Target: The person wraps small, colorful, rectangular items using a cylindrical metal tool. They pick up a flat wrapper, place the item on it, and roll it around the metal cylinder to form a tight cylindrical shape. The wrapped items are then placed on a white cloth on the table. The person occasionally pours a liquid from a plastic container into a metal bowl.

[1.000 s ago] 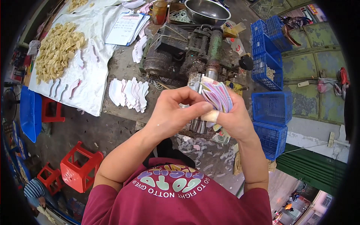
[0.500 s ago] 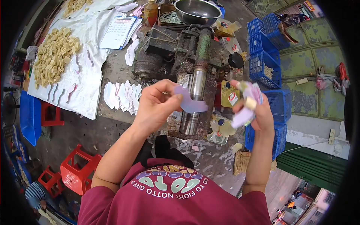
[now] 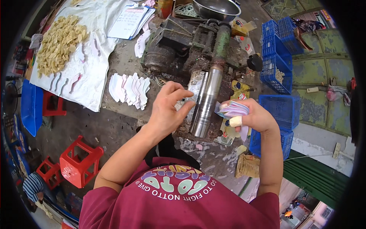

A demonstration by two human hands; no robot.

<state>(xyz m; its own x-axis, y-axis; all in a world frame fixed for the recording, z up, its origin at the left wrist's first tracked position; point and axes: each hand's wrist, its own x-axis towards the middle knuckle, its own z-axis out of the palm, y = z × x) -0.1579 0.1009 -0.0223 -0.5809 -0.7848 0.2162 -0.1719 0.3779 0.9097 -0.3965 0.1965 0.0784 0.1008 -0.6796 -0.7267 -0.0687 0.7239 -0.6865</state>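
My left hand hovers just left of the machine's shiny metal roller. Its thumb and forefinger are apart with nothing visible between them. On the roller's other side, my right hand grips a stack of thin curved strips, pale purple, pink and white, seen mostly edge-on. A cream wrap covers one fingertip of that hand. The greasy dark machine stands beyond both hands. A row of similar pale curved pieces lies overlapping on the table to the left.
A heap of yellowish pieces covers part of a white sheet. Beside the machine are a clipboard and a steel bowl. Blue crates stand at right, red stools at left. Scraps litter the floor.
The purple curved piece that was in my left fingers is gone from them, and they have parted. My right hand has come closer to the roller, turning its stack edge-on. The view has shifted slightly.
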